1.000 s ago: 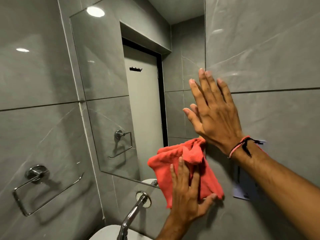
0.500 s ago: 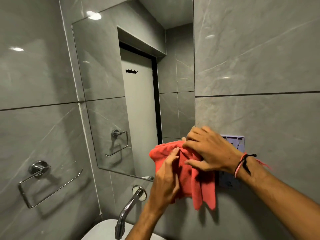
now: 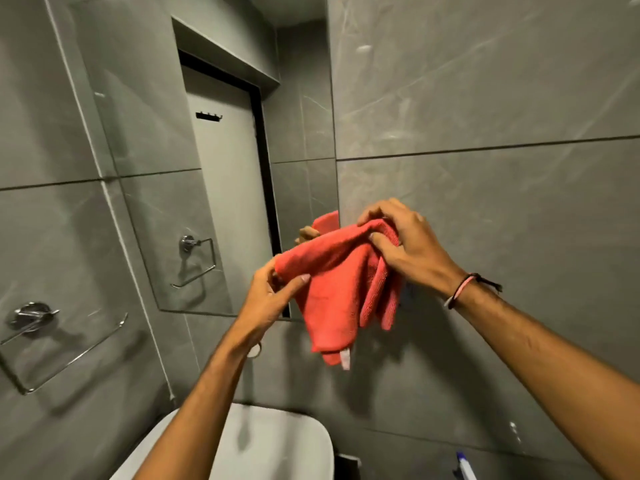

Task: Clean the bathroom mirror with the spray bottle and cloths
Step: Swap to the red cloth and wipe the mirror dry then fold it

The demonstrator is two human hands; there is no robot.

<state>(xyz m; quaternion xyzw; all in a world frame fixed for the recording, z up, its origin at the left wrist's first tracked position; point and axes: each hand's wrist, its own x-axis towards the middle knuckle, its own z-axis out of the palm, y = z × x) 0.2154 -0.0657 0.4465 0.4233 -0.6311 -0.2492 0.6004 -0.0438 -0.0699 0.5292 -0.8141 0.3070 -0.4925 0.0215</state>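
A red cloth (image 3: 341, 289) hangs between both hands, in front of the mirror's lower right corner. My left hand (image 3: 270, 299) pinches its left corner between thumb and fingers. My right hand (image 3: 405, 244) grips its bunched upper right part; a cord bracelet circles that wrist. The frameless mirror (image 3: 214, 161) is fixed to the grey tiled wall and reflects a white door and a towel ring. The tip of a white and blue spray bottle (image 3: 464, 467) shows at the bottom right edge.
A white basin (image 3: 277, 445) sits below the hands. A chrome towel ring (image 3: 38, 334) is mounted on the left wall. Grey marble tiles (image 3: 485, 98) cover the wall right of the mirror.
My right hand came off the wall tile and took hold of the cloth. Both hands now hold the cloth off the wall, spread between them. The view has tilted down, showing the basin.
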